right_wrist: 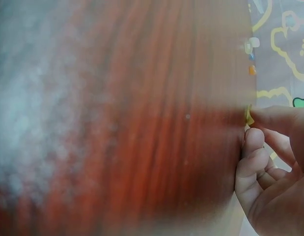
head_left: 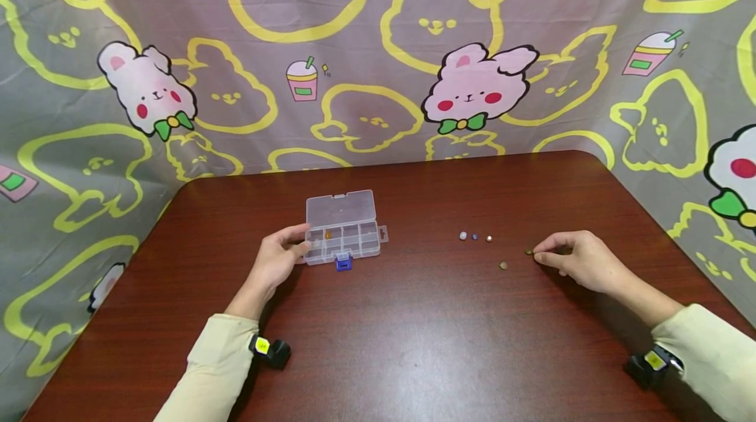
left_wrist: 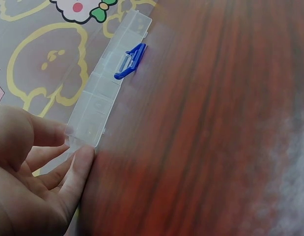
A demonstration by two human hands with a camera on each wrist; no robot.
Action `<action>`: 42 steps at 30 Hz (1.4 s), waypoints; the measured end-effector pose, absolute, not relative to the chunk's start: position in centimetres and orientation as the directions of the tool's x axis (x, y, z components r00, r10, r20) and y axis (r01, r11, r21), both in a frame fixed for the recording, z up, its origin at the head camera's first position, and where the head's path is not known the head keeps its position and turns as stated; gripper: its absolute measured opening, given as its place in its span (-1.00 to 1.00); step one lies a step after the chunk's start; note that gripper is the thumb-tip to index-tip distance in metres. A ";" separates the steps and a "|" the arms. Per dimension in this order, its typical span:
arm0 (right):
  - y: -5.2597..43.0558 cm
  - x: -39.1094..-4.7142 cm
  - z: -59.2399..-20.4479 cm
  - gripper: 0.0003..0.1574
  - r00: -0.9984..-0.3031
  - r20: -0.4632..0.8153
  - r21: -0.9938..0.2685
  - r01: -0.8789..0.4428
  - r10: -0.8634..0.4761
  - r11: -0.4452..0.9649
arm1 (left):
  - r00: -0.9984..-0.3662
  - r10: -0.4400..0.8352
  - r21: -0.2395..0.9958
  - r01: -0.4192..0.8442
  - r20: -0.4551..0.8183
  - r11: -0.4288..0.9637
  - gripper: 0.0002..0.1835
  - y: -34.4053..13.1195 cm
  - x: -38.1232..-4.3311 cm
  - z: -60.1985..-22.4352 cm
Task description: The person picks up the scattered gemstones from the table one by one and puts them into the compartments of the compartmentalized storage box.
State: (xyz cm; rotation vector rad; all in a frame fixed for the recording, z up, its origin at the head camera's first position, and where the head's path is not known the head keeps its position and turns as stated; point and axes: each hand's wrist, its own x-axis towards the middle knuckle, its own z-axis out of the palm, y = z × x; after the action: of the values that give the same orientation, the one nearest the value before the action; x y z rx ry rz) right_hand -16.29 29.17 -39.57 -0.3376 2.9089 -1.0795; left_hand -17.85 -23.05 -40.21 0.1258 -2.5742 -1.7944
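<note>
My left hand [head_left: 276,259] grips the left end of a clear plastic compartment box [head_left: 361,253], thumb at the front and fingers behind. The box's lid [head_left: 340,210] stands raised at the back, and a blue latch [head_left: 344,264] hangs at its front. Inside a back-row compartment lies an amber bead [head_left: 328,234]. Off to the right, my right hand [head_left: 585,263] pinches a small olive-green bead [head_left: 528,252] between thumb and forefinger, low at the tabletop. In the right wrist view this bead [right_wrist: 249,116] looks yellowish, partly covered by the fingertips.
Between box and right hand lie a whitish bead [head_left: 463,235], a small blue bead [head_left: 475,237], a white-and-brown bead [head_left: 489,238] and, nearer the front, a tan bead [head_left: 503,266]. A patterned curtain [head_left: 366,67] surrounds the dark wooden table [head_left: 390,343] at the back and sides.
</note>
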 end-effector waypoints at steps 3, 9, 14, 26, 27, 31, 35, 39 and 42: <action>29.2 -16.3 -39.5 -0.91 -0.976 0.055 -0.647 -0.195 -0.210 0.737 | -0.997 -0.067 0.935 -0.065 -0.045 0.347 -0.56 -23.1 -17.9 -40.2; 29.2 -16.1 -39.4 -0.91 -0.975 0.055 -0.652 -0.198 -0.215 0.732 | -0.997 -0.063 0.939 -0.058 -0.039 0.340 -0.56 -22.9 -17.7 -39.9; 29.2 -16.1 -39.4 -0.90 -0.976 0.053 -0.654 -0.195 -0.213 0.731 | -0.997 -0.062 0.939 -0.060 -0.041 0.337 -0.55 -22.9 -17.7 -39.9; 29.3 -16.0 -39.4 -0.84 -0.980 0.035 -0.667 -0.170 -0.198 0.725 | -0.996 -0.072 0.933 -0.075 -0.053 0.351 -0.56 -23.0 -17.8 -40.1; 29.3 -15.9 -39.4 -0.83 -0.980 0.027 -0.672 -0.165 -0.198 0.722 | -0.996 -0.073 0.931 -0.080 -0.058 0.355 -0.56 -23.1 -17.8 -40.1; 29.3 -15.7 -39.3 -0.80 -0.981 0.005 -0.686 -0.145 -0.196 0.713 | -0.995 -0.073 0.926 -0.094 -0.072 0.365 -0.55 -23.1 -17.8 -40.2; 29.1 -15.8 -39.2 -0.79 -0.979 0.013 -0.692 -0.155 -0.203 0.705 | -0.995 -0.070 0.926 -0.090 -0.069 0.367 -0.56 -23.1 -17.8 -40.3; 28.6 -16.1 -38.8 -0.80 -0.978 0.024 -0.694 -0.166 -0.208 0.700 | -0.995 -0.071 0.926 -0.088 -0.066 0.367 -0.56 -23.1 -17.9 -40.3; 28.1 -16.3 -38.4 -0.81 -0.977 0.026 -0.698 -0.169 -0.211 0.696 | -0.995 -0.072 0.928 -0.088 -0.067 0.362 -0.56 -23.1 -17.9 -40.1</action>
State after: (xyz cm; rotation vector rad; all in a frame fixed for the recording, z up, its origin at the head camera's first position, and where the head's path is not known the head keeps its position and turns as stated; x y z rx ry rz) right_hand -16.26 28.14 -38.44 -0.3181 2.8421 -1.1600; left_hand -17.87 -23.05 -40.12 0.1535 -2.6047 -1.7754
